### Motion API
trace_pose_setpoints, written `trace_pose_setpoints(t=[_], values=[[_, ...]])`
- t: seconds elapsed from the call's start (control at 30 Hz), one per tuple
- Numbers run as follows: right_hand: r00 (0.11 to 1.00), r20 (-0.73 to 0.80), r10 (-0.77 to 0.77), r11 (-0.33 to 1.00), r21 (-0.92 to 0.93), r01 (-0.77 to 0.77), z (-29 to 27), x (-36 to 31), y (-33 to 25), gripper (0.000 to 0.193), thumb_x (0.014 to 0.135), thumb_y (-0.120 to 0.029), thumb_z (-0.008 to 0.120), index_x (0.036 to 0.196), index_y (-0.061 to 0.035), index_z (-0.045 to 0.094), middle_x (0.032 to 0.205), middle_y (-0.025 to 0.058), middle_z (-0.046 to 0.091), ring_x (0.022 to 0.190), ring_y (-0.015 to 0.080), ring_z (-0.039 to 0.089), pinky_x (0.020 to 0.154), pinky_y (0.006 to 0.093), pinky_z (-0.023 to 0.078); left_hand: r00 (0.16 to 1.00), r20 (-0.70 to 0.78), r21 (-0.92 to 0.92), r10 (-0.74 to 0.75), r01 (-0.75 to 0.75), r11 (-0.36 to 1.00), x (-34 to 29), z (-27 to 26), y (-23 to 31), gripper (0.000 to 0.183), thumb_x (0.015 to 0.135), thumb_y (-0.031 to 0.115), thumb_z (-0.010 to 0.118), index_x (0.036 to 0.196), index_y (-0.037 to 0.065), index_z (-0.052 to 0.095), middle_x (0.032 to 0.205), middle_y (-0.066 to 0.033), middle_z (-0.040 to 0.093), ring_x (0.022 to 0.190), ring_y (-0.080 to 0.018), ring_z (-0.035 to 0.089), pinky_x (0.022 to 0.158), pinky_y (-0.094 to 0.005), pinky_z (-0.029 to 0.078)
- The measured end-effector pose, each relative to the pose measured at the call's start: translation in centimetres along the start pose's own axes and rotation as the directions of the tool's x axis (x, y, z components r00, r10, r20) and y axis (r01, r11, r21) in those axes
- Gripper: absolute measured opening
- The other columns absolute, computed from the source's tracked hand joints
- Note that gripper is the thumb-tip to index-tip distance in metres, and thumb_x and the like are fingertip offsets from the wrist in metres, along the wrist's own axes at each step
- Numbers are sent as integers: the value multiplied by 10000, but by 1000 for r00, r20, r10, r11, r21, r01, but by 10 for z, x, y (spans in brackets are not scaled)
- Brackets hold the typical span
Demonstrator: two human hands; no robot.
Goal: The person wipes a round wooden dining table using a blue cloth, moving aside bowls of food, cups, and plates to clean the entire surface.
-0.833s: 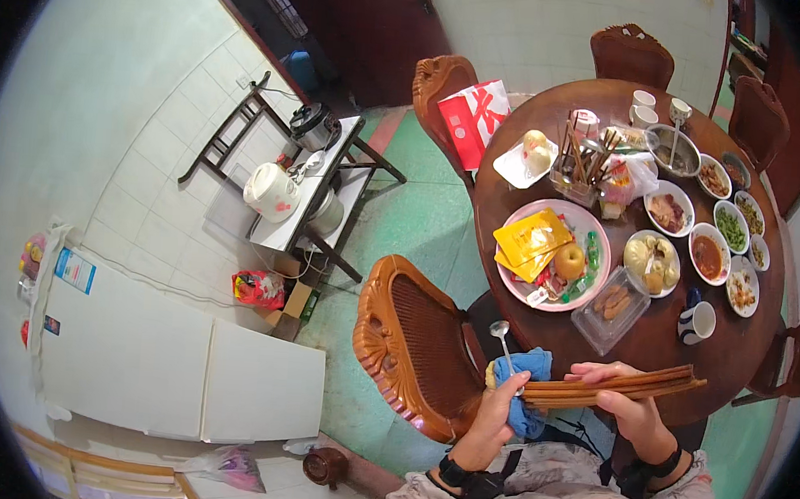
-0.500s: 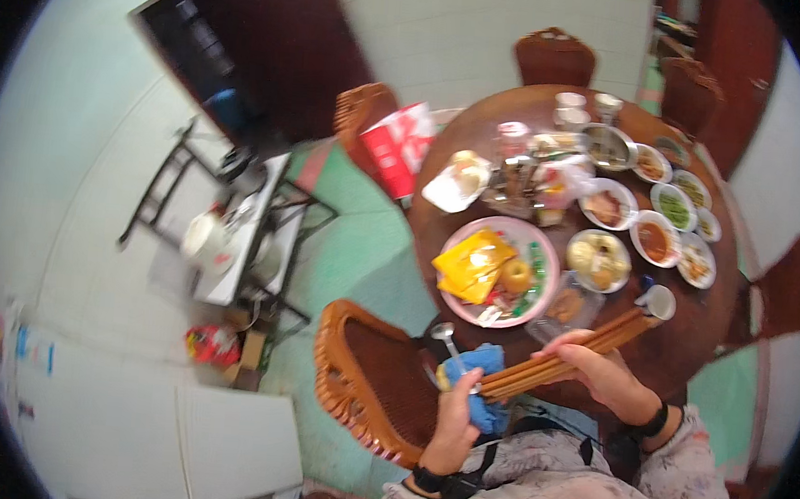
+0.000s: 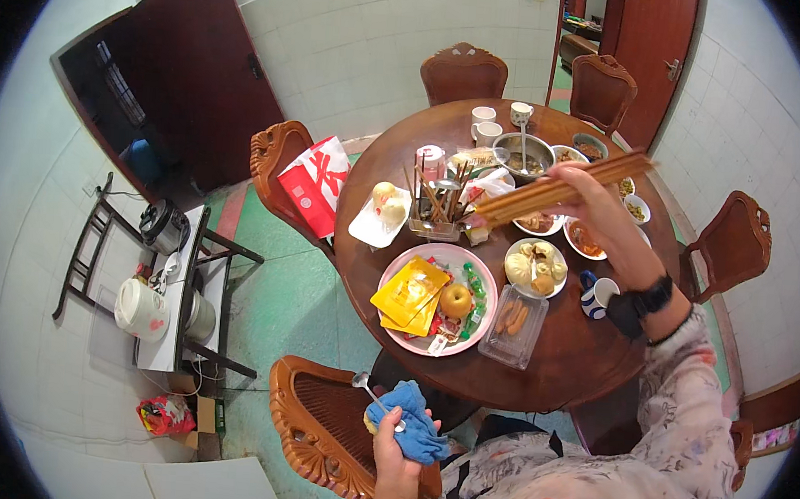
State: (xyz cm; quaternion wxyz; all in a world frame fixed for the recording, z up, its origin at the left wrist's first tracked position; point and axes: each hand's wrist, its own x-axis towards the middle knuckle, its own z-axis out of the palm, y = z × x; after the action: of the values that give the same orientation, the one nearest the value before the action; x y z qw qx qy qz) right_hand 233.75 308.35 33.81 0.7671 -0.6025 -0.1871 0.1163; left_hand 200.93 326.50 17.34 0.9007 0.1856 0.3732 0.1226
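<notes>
Right hand (image 3: 579,186): fingers wrapped round a bundle of chopsticks (image 3: 526,199) near mid-length, held tilted above the tabletop (image 3: 589,357); left end appears near the holder (image 3: 434,227). Left hand (image 3: 396,467), short of the tabletop's near edge: fingers pinching a blue cloth (image 3: 419,424) and spoon (image 3: 360,379). Judgement: even pressure round the bundle should stop sticks fanning; both ends want clearance over the dishes (image 3: 560,277); wrist steady.

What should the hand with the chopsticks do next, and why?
Probably the right hand should tip the chopsticks upright toward the clear holder: the bundle slants above the table, its left end looks near the holder in this view, and slim sticks stand there.
</notes>
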Motion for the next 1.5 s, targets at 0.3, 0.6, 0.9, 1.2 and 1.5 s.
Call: trace_pose_setpoints(t=[0.3, 0.6, 0.9, 1.2, 1.5], values=[[963, 200, -181, 881, -401, 249, 90, 133, 129, 208, 813, -197, 590, 859, 1, 635, 791, 66, 640, 761, 153, 636, 650, 313, 525, 997, -78, -25, 19, -21, 999, 20, 15, 7, 370, 808, 230, 540, 1115, 29, 499, 967, -148, 590, 864, -274, 603, 755, -458, 522], [933, 307, -190, 583, -729, 359, 127, 169, 221, 183, 755, -185, 610, 792, -6, 604, 684, 181, 607, 674, 354, 605, 621, 424, 471, 983, -170, -63, 69, -81, 995, 33, 17, 10, 402, 810, 231, 557, 1151, 33, 477, 1005, -133, 581, 883, -284, 590, 785, -479, 502], [992, 123, -24, 581, -806, 114, 133, 190, 254, 282, 723, -266, 678, 905, -53, 652, 802, 195, 642, 806, 357, 628, 719, 439, 494, 961, -246, -53, 126, -143, 988, 43, 15, 13, 370, 804, 251, 548, 1101, 35, 508, 962, -126, 594, 851, -281, 599, 713, -470, 516], [982, 56, -181, 874, -448, 187, 131, 179, 223, 269, 753, -139, 677, 958, 1, 571, 847, 179, 632, 801, 353, 613, 712, 373, 490, 972, -223, -28, 76, -84, 996, 50, 18, 8, 360, 813, 256, 535, 1088, 25, 510, 945, -138, 593, 824, -284, 605, 709, -458, 521], [923, 263, -280, 540, -751, 379, 122, 185, 229, 268, 818, -219, 606, 1005, -35, 551, 888, 176, 609, 865, 358, 588, 737, 428, 476, 977, -201, -34, 72, -80, 996, 46, 26, 6, 355, 815, 258, 540, 1089, 36, 513, 954, -115, 596, 840, -280, 607, 721, -457, 518]])
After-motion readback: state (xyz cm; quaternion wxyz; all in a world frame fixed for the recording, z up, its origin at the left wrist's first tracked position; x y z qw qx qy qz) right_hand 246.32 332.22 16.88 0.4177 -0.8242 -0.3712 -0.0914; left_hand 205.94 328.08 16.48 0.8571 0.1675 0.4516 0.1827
